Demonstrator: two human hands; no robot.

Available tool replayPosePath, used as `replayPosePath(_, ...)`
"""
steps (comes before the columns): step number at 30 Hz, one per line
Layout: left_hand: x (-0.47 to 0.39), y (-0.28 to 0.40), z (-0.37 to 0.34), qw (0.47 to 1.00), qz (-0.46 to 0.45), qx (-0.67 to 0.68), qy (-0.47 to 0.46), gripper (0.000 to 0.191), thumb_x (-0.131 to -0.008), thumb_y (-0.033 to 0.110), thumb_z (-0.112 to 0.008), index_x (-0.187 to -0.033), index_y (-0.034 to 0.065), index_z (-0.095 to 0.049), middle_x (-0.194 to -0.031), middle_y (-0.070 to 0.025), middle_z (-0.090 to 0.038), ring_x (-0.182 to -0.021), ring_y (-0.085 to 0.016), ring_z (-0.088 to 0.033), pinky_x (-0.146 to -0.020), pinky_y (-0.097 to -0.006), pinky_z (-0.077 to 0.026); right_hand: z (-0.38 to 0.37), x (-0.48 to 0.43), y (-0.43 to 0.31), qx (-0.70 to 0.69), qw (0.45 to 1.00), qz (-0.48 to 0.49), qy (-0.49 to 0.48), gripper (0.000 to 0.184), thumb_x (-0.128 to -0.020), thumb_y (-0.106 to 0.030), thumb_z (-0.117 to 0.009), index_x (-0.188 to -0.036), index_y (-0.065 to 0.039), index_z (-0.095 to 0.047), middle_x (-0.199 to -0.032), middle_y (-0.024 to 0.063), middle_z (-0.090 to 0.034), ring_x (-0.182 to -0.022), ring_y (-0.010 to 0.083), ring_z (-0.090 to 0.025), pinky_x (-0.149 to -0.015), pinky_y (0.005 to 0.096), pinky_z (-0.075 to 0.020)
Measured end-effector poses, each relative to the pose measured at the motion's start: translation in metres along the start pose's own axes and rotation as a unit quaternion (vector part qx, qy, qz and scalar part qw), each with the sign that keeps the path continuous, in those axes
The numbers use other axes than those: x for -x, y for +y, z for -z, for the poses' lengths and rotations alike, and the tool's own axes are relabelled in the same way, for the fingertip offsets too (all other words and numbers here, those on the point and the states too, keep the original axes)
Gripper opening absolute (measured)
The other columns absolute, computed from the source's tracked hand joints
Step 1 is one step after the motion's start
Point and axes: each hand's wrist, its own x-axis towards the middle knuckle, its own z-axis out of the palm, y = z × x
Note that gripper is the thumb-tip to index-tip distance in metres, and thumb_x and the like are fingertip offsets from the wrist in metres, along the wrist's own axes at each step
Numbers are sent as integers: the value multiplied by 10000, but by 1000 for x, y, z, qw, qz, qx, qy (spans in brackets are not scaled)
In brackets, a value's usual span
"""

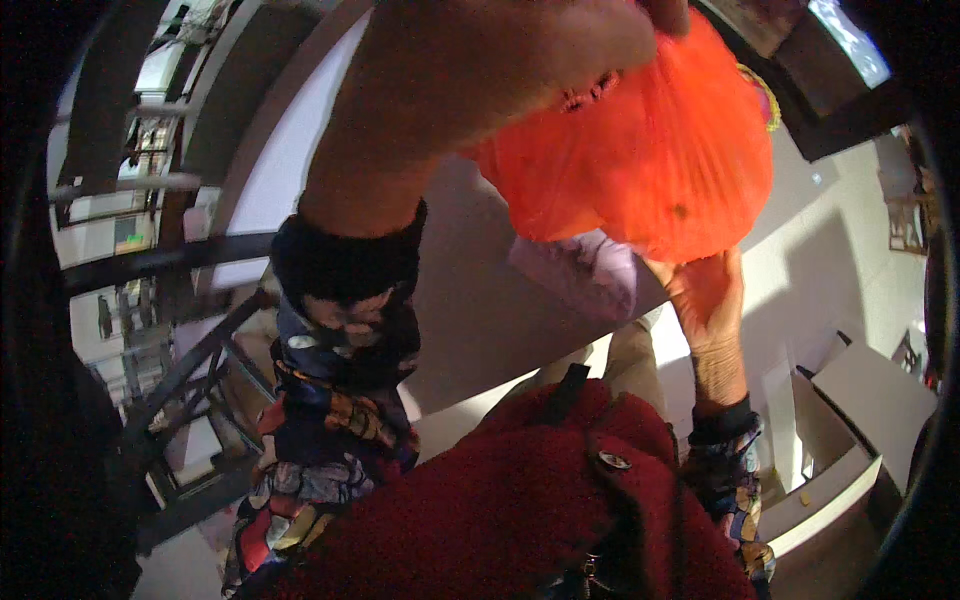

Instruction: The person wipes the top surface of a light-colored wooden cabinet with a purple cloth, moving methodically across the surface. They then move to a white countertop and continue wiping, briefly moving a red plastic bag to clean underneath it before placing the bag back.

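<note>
An orange-red plastic bag [675, 165], bulging and semi-transparent, hangs in front of me at the upper right. Across the top of the view reaches my left hand [577, 45], closed on the upper part of the bag. My right hand [709, 296] is beneath the bag with the palm turned up, supporting its underside; the bag covers the fingers. Below the bag lies a crumpled lilac cloth or soft bag [585, 274]. A yellow braided edge [770, 105] shows behind the bag's right side. What the bag contains cannot be made out.
A grey flat surface [480, 315] extends below the bag. Dark metal framework [172, 259] stands at the left, near shelving. An open pale box or drawer [825, 495] is at the lower right. A dark-edged piece of furniture [821, 75] sits at the upper right.
</note>
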Motion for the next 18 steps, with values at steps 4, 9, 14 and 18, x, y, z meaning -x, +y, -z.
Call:
replayPosePath(4,41,75,47,984,104,5,144,271,-838,-39,-629,-1086,27,-716,-985,-69,-713,-820,-139,-685,-711,-277,-590,-45,-17,9,38,998,-40,-25,739,-1124,-580,-466,-1628,-48,-368,-1616,192,-481,-1415,381,-572,-1126,534,-552)
replayPosePath(9,109,127,97,898,264,-61,346,172,-901,-1,-696,-1071,15,-670,-948,-28,-636,-816,-133,-637,-704,-256,-518,-67,-35,47,166,981,-6,-103,670,-1113,-455,-587,-1603,-33,-412,-1507,183,-573,-1319,316,-644,-1078,462,-567)
replayPosePath(14,187,145,131,796,292,-94,522,177,-878,-103,-667,-1018,7,-669,-923,-38,-592,-685,-110,-545,-613,-287,-464,-51,-16,92,745,571,294,-182,856,-870,-348,-879,-1602,-164,-475,-1618,183,-452,-1505,455,-426,-1228,602,-366)
replayPosePath(18,250,147,142,756,333,-162,539,180,-880,-92,-677,-995,46,-671,-892,-7,-584,-727,-100,-576,-665,-293,-534,-25,-13,110,812,491,246,-199,875,-808,-465,-888,-1580,-278,-521,-1737,177,-285,-1592,485,-265,-1249,707,-249)
